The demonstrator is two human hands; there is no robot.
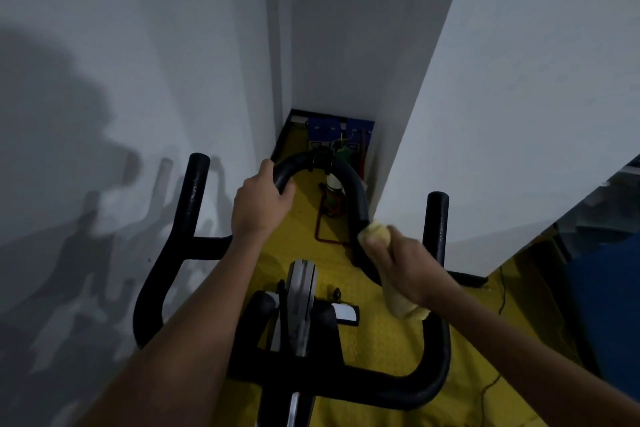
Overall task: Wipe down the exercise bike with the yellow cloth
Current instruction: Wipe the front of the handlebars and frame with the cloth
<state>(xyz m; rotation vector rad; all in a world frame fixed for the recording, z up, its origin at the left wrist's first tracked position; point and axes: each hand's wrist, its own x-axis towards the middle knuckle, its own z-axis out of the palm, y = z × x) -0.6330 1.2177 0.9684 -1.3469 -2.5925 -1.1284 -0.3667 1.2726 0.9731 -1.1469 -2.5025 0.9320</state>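
Note:
The exercise bike's black padded handlebars (pixel 194 239) fill the lower middle of the head view, with a curved centre loop (pixel 349 184) arching forward. My left hand (pixel 259 204) grips the left side of that loop. My right hand (pixel 405 263) holds the yellow cloth (pixel 377 234) wrapped around the right side of the loop, and a tail of cloth hangs below my wrist. The grey stem and black clamp (pixel 301 305) sit between my forearms.
White walls close in on the left (pixel 121 80) and right (pixel 519 114), leaving a narrow gap ahead. The floor (pixel 381 333) is yellow. Blue boxes (pixel 339 130) and small items stand at the far end. A blue object (pixel 606 305) is at right.

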